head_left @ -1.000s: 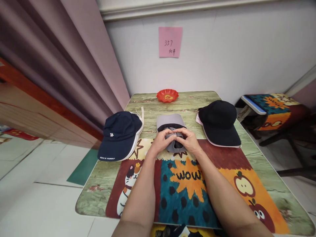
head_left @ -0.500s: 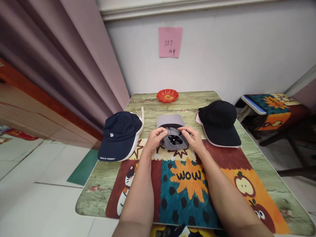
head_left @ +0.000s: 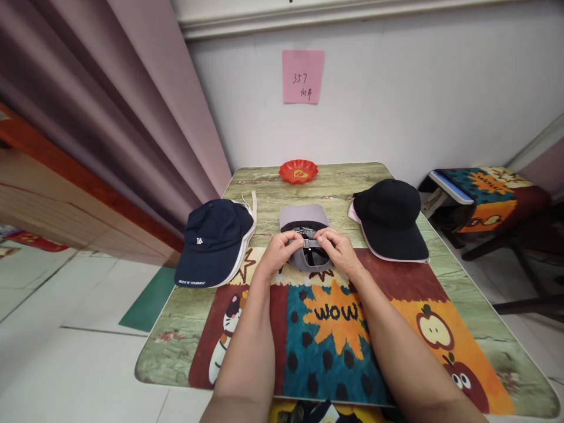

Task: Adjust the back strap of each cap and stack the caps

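A grey baseball cap (head_left: 304, 213) lies at the middle of the table, its brim pointing away from me and its dark inside showing. My left hand (head_left: 284, 247) pinches the cap's back strap near the metal buckle (head_left: 307, 242). On the other side of the buckle, my right hand (head_left: 338, 245) has thumb and fingers closed on the same strap. The strap spans the opening between both hands. To the left sits a navy cap (head_left: 215, 235) stacked on a white one. At the right a black cap (head_left: 390, 217) rests over a pale pink one.
A red scalloped dish (head_left: 298, 171) stands at the table's far edge by the wall. A colourful mat (head_left: 328, 352) covers the near part of the wood-patterned table (head_left: 165, 352). A stool with a patterned cover (head_left: 493, 188) is at the right, a curtain (head_left: 176, 88) at the left.
Both hands have come slightly nearer to me and closer together at the strap. The strap now runs joined through the buckle between them. The side caps have not moved.
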Demonstrator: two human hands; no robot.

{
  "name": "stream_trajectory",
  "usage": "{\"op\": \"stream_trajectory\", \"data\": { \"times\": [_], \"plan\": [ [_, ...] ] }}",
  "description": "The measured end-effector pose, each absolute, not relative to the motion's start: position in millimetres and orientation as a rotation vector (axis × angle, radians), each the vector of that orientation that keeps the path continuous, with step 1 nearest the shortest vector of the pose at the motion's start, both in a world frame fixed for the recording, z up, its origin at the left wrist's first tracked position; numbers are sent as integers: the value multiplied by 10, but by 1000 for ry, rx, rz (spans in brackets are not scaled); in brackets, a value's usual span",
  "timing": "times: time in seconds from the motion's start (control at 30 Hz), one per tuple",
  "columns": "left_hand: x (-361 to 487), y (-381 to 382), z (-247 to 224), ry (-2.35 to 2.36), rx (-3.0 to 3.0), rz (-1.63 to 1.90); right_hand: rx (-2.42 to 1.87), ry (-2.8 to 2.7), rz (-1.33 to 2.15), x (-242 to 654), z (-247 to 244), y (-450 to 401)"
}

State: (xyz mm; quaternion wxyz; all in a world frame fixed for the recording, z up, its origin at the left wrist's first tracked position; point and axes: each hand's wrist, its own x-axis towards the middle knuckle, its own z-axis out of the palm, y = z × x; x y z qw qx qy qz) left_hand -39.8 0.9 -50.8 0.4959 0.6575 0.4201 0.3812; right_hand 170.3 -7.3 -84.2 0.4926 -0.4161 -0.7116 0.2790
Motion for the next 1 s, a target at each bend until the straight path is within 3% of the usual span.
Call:
{"op": "stream_trajectory", "data": {
  "times": [0.13,0.43,0.63,0.87,1.0],
  "plan": [
    [-386,12,-509,1057,1682,970,-1007,-1715,652,1696,-824,-90],
    [-548,185,-722,1314,1426,1579,-1160,-1491,352,1918,-899,-8],
    [-735,224,-858,1676,1642,1346,-1331,-1784,292,2066,-1020,27],
    [-713,185,-825,1385,1973,1109,-1396,-1955,331,2107,-1134,57],
    [-643,167,-694,1258,1852,1245,-1211,-1747,485,2075,-1018,43]
  ]
}}
